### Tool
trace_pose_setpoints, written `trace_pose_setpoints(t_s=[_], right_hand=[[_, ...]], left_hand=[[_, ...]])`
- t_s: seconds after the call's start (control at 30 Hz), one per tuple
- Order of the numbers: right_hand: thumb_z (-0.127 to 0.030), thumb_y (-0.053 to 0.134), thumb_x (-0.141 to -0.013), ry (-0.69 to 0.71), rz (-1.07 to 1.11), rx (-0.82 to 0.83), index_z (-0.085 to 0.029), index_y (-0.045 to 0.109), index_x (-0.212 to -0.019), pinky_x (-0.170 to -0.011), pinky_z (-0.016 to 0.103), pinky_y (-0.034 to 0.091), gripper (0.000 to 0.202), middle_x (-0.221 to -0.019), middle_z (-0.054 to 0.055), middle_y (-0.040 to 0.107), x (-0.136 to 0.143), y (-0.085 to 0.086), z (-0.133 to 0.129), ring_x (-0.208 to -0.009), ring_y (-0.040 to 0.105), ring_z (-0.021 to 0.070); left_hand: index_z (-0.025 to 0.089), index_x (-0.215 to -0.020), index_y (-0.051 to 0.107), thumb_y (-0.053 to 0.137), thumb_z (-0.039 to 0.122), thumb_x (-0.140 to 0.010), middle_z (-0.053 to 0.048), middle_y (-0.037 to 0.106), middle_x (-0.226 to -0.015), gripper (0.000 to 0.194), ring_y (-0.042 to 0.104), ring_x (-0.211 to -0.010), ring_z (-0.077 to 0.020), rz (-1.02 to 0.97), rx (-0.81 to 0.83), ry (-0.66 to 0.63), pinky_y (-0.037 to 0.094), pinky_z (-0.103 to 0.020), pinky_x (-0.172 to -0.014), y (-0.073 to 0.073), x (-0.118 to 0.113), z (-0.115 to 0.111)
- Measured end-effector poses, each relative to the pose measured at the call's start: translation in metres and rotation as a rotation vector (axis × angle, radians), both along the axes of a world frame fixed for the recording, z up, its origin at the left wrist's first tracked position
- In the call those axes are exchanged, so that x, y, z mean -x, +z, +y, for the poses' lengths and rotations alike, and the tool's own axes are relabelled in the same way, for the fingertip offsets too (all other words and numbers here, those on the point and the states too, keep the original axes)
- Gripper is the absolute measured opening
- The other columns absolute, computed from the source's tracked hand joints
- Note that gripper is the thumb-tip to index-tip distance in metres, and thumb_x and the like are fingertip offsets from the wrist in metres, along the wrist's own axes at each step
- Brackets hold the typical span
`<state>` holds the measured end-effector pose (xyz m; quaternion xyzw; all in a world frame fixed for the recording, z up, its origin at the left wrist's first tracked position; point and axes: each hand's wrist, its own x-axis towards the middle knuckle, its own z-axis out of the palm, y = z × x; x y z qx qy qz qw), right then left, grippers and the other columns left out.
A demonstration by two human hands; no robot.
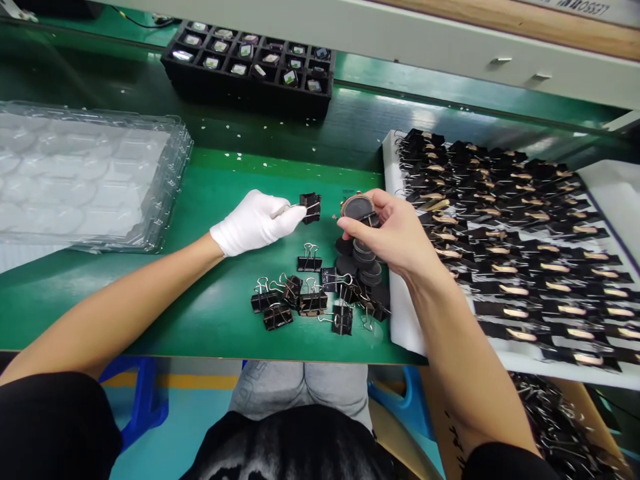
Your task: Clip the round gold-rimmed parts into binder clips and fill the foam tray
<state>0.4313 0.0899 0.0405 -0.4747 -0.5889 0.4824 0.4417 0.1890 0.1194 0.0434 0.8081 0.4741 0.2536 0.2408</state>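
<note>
My left hand (263, 220), in a white glove, pinches a black binder clip (311, 207) by its wire handle above the green table. My bare right hand (393, 227) is closed around a round dark disc with a brownish rim (358, 208). A black piece lies against that disc by my thumb; I cannot tell whether it is a clip. The clip and disc are apart. Below my right hand, several dark round discs (370, 272) are heaped, partly hidden. Loose binder clips (313, 303) lie nearer the table's front edge, and a single clip (309, 259) stands just behind them.
On the right, a white foam tray (406, 313) carries rows of clipped pieces (510, 247). A box of binder clips (560, 427) sits below it. Stacked clear plastic trays (90, 180) are at left. A black compartment box (250, 93) stands at the back, under a shelf (400, 47).
</note>
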Motion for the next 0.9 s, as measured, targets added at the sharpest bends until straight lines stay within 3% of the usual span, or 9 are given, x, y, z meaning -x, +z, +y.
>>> trace_pose_setpoints(t_s=[0.13,0.4,0.67,0.9], right_hand=[[-0.053,0.088,-0.074,0.113,-0.11,-0.059,-0.018,0.074,-0.089,-0.058,0.03,0.053,0.041,-0.078,0.004,0.073,-0.011,0.008,-0.001,-0.066,0.066,0.0169],[-0.043,0.087,-0.077,0.407,-0.268,-0.138,-0.02,0.081,-0.083,-0.069,0.033,0.059,0.024,-0.081,0.005,0.078,-0.035,0.02,-0.003,-0.075,0.071,0.0207],[-0.039,0.085,-0.078,0.396,-0.319,-0.231,-0.024,0.083,-0.083,-0.074,0.034,0.059,0.016,-0.083,0.002,0.08,-0.038,0.024,-0.004,-0.079,0.073,0.0218],[-0.043,0.086,-0.078,0.377,-0.377,-0.275,-0.027,0.083,-0.08,-0.071,0.034,0.057,0.016,-0.08,0.0,0.08,-0.034,0.022,-0.007,-0.072,0.072,0.021]], left_hand=[[0.021,-0.053,0.023,0.047,0.046,-0.091,0.005,0.021,-0.051,0.051,0.022,-0.05,-0.0093,0.066,-0.146,-0.131,0.021,-0.029,-0.054,0.002,-0.002,-0.006],[0.023,-0.053,0.027,0.051,0.05,-0.088,0.004,0.024,-0.049,0.05,0.02,-0.048,-0.0117,0.214,-0.223,-0.391,0.018,-0.033,-0.053,0.005,-0.009,-0.015],[0.023,-0.052,0.032,0.051,0.059,-0.087,0.003,0.027,-0.047,0.053,0.02,-0.047,-0.0127,0.319,-0.252,-0.44,0.019,-0.033,-0.055,0.014,-0.017,-0.02],[0.023,-0.051,0.031,0.051,0.071,-0.084,0.003,0.024,-0.045,0.061,0.026,-0.046,-0.0132,0.395,-0.244,-0.387,0.022,-0.034,-0.056,0.018,-0.02,-0.022]])
